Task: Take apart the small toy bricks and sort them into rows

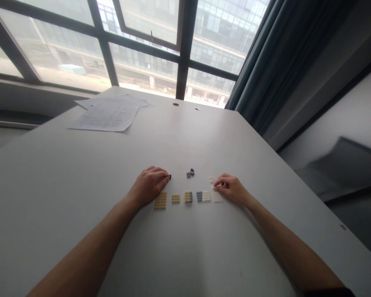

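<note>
Left hand with one black piece, near two all-tan plates

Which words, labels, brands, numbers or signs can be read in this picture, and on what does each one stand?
None can be read.
Paper sheets: lines of text show, but too small and blurred to read.
Row of toy bricks: no lettering can be made out.

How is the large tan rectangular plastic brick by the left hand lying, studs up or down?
Studs up: the large tan brick lies flat on the white table, with rows of studs showing on top.
</note>
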Motion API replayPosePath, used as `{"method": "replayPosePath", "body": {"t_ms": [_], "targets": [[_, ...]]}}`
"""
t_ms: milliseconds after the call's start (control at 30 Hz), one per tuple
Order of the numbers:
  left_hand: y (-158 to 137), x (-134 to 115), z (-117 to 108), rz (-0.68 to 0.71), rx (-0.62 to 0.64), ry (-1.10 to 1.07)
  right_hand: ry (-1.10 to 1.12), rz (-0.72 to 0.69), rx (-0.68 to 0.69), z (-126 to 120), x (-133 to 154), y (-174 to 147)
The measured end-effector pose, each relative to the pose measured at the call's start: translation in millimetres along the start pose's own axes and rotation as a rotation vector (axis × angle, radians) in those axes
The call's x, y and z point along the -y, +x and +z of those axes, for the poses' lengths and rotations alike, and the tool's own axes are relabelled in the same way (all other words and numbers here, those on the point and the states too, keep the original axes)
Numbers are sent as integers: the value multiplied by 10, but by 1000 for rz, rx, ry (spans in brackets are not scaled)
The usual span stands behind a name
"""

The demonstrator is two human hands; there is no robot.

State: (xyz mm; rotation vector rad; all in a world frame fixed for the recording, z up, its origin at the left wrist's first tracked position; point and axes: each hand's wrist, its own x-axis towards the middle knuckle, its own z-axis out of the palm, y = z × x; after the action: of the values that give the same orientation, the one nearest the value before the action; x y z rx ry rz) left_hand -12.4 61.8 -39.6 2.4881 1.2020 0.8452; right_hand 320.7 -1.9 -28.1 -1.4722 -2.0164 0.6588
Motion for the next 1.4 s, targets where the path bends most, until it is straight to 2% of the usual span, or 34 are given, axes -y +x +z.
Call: {"method": "replayPosePath", "body": {"t_ms": [200,367,500,667,933,1133,1400], "targets": [[-2,19,6,4,4,6,25,4,29,-3,17,-18],[1,13,2,4,8,9,21,4,-65,-31,-31,28],[-2,12,-3,-1,16,18,-43,-53,-116,-22,-71,149],[-4,13,-7,-3,17,15,-124,-139,-60,17,-86,221],[3,7,-4,0,14,5,-143,-179,-56,-10,-125,113],[0,8,-5,4,18,14,-68,-114,-121,-9,-72,3],[6,10,-5,9,10,12,-125,-83,-54,-3,46,-124]]}}
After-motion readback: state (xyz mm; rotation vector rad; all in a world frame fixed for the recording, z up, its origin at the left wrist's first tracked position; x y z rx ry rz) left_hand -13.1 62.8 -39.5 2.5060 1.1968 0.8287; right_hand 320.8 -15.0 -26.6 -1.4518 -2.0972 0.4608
